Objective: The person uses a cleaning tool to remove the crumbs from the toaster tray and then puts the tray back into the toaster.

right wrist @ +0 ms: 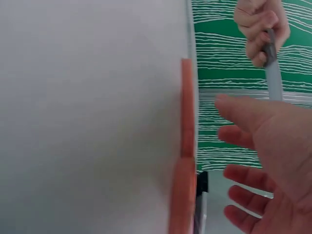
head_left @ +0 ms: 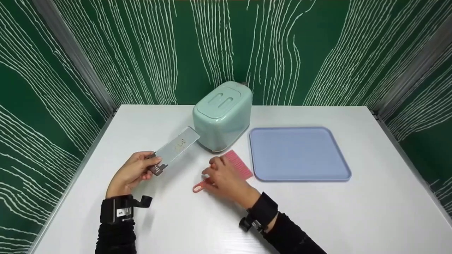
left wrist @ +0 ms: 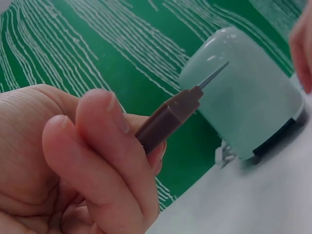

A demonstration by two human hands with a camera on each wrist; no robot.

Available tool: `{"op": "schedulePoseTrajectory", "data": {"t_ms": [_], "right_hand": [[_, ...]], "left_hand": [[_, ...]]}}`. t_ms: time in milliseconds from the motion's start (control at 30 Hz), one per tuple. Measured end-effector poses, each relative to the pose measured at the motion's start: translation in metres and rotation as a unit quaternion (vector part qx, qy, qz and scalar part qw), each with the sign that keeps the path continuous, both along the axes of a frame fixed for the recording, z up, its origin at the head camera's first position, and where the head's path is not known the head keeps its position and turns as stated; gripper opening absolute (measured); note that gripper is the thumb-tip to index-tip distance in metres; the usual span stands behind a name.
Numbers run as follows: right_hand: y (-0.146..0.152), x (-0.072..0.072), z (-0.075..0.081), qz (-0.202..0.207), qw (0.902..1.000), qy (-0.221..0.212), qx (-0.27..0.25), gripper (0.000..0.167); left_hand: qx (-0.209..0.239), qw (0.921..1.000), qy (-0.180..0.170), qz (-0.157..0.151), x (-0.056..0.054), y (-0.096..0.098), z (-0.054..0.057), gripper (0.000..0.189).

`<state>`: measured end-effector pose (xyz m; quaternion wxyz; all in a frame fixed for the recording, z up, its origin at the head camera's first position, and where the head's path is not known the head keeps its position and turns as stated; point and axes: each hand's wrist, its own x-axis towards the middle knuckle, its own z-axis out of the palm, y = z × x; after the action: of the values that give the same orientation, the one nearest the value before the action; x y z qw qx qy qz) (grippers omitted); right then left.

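My left hand [head_left: 132,173] grips the brown end of a flat, clear-grey toaster crumb tray [head_left: 171,150], thumb on top. A small patch of crumbs [head_left: 181,144] lies near its far end. Seen edge-on in the left wrist view, the brown handle [left wrist: 168,122] sits between thumb and fingers. A pink brush [head_left: 241,165] with a looped handle lies on the table. Over that handle hovers my right hand [head_left: 227,181], its fingers loosely bent. In the right wrist view, a gap shows between these fingers [right wrist: 251,178] and the brush [right wrist: 183,195].
Behind the hands stands a mint-green toaster [head_left: 224,116] with two slots on top, close to the crumb tray's far end. To the right, a blue rectangular tray [head_left: 300,153] lies flat on the white table [head_left: 169,218]. Green walls [head_left: 233,42] with white lines enclose the table.
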<state>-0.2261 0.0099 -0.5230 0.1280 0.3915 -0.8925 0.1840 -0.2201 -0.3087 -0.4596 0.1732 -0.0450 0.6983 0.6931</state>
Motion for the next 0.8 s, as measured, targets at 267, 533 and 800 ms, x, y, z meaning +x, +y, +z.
{"op": "schedulePoseTrajectory", "data": {"t_ms": [267, 533, 800], "right_hand": [[-0.004, 0.005, -0.002, -0.01, 0.9963, -0.045, 0.073, 0.033], [-0.01, 0.002, 0.0, -0.004, 0.9976, -0.01, 0.068, 0.016], [-0.014, -0.001, 0.005, 0.008, 0.9962, 0.025, 0.083, 0.015]], "left_hand": [[-0.003, 1.0, 0.001, -0.004, 0.0, 0.001, 0.0, 0.013], [-0.001, 1.0, 0.003, -0.009, -0.001, 0.001, 0.0, 0.013], [0.004, 1.0, 0.004, -0.003, -0.001, 0.002, -0.002, 0.013]]}}
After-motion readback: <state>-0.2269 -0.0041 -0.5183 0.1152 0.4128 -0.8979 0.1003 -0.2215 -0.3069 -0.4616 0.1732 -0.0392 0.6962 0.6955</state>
